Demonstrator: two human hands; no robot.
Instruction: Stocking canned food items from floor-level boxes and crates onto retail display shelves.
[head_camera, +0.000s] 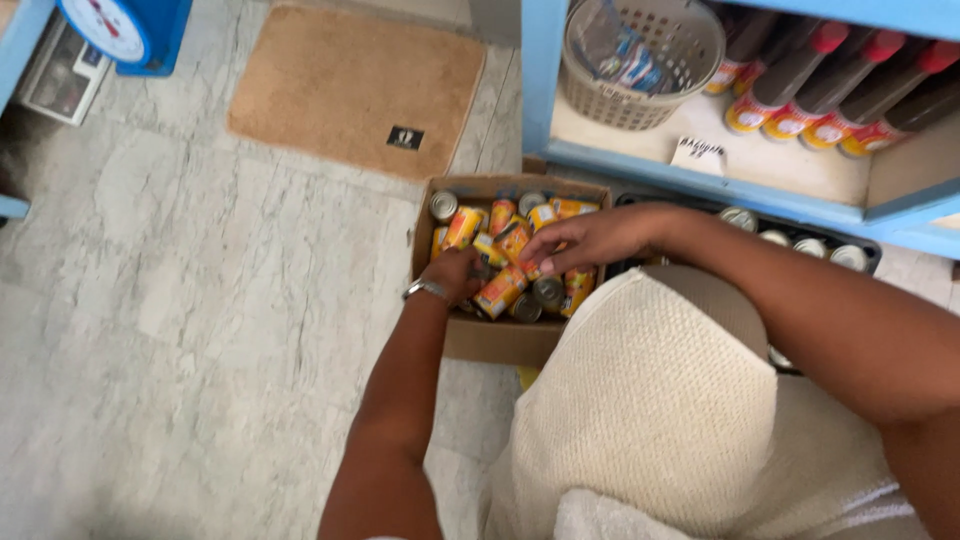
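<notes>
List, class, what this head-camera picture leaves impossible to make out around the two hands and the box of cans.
- Left hand: fingers buried among the cans in the cardboard box; its grip is hidden.
- Right hand: its palm faces down, so whether it holds a can is unseen.
- Box's near right corner: covered by the knee in cream knit.
- Dark tray of tins: partly hidden by the right forearm.
- Blue scale: cut off by the top edge.

A tan doormat (355, 85) lies on the marble floor (180, 300) near a blue scale (125, 30) and grey basket (640, 60).

Glossy metal cans (500, 290) fill a matt cardboard box (490, 340) on smooth marble floor (200, 300).
</notes>
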